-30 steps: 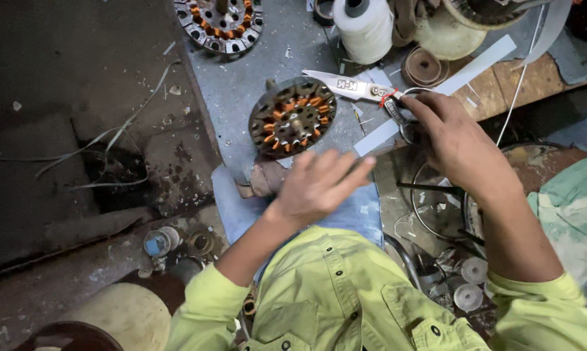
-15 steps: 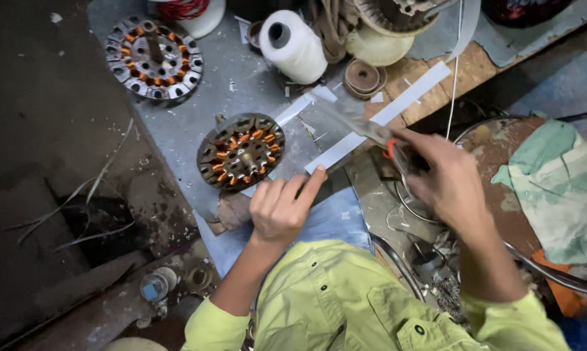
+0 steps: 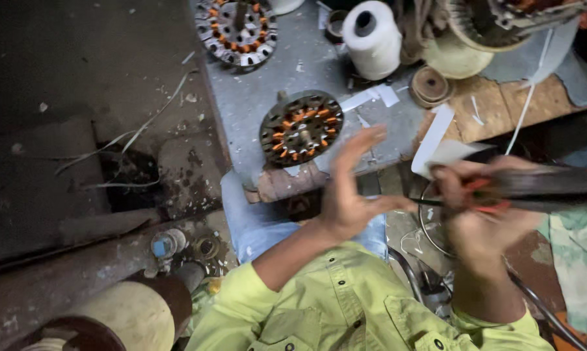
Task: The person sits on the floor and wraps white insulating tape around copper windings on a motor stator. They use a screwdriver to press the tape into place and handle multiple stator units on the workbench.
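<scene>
Right hand (image 3: 482, 221): closed round red-handled scissors (image 3: 534, 188), blurred, with white paper strip (image 3: 436, 146) just above the knuckles. Left hand (image 3: 352, 188): open, fingers spread, empty, raised just beside round stator (image 3: 301, 127) of dark metal with copper windings on grey bench (image 3: 254, 97). Second stator (image 3: 236, 29) farther back; white thread spool (image 3: 371, 36) near

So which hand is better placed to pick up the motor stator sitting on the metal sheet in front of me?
Left, probably. The left hand is open and empty, hovering just beside the stator. The right hand is farther off and already grips the scissors.
</scene>
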